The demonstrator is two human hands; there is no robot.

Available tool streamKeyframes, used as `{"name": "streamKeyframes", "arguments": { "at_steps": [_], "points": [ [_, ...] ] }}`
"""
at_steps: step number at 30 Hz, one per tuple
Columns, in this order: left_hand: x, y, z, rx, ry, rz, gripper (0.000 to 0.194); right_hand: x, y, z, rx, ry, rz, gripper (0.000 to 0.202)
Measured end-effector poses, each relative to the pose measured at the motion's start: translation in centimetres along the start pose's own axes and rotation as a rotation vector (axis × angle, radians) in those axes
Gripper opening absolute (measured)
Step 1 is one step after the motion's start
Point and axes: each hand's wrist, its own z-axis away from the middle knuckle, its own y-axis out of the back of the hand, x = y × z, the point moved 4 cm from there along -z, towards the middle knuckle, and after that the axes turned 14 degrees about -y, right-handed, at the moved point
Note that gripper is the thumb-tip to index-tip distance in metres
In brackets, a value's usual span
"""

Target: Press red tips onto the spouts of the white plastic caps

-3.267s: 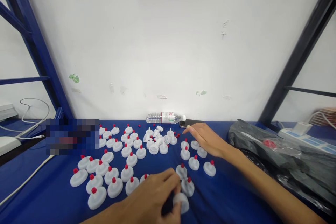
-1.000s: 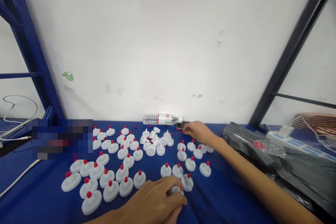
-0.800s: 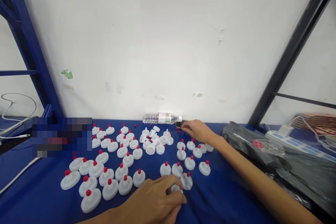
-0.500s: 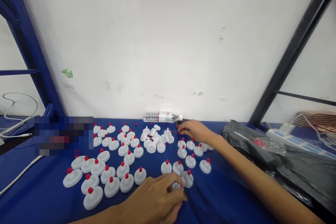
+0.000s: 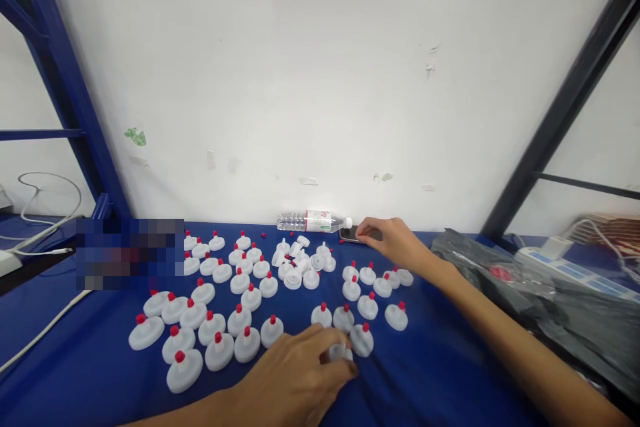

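Note:
My left hand [image 5: 305, 370] is at the near middle of the blue table, its thumb and fingers closed round a white cap [image 5: 340, 351]. White caps with red tips [image 5: 219, 351] stand in a large group to its left, with a smaller group [image 5: 367, 305] to the right. My right hand [image 5: 387, 239] reaches to the back, fingers pinched together over the edge of a dark phone [image 5: 350, 233]; anything between the fingertips is too small to make out. A pile of loose white pieces [image 5: 299, 265] lies left of it.
A clear plastic bottle [image 5: 315, 221] lies against the wall at the back. Grey plastic bags [image 5: 525, 287] and a white power strip [image 5: 575, 271] are on the right. Blue posts and white cables [image 5: 45, 331] stand or run at the left.
My right hand has moved slightly right and uncovered more of the phone. My left hand stays at the same cap. The whole view has shifted a little.

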Motion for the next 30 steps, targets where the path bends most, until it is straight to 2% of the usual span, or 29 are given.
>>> {"name": "streamKeyframes", "arguments": {
  "at_steps": [4, 9, 11, 19, 30],
  "points": [
    [-0.5, -0.2, 0.2, 0.054, 0.038, -0.035, 0.032, -3.5, 1.7, 2.5, -0.031, 0.044, -0.139, 0.011],
    [-0.6, -0.2, 0.3, 0.072, 0.044, -0.041, 0.027, -7.8, 0.8, 6.1, -0.345, 0.194, -0.349, 0.01],
    [-0.6, -0.2, 0.2, 0.073, 0.048, -0.051, 0.024, -8.6, 0.0, 6.9, -0.406, 0.262, -0.367, 0.011],
    [-0.4, 0.2, -0.2, 0.055, 0.057, -0.029, 0.023, -8.8, -2.5, 7.5, -0.522, 0.313, -0.293, 0.013],
    [-0.5, 0.3, -0.2, 0.041, 0.085, 0.021, 0.031, -8.5, -2.7, 7.8, -0.487, 0.251, -0.152, 0.015]
  ]
}}
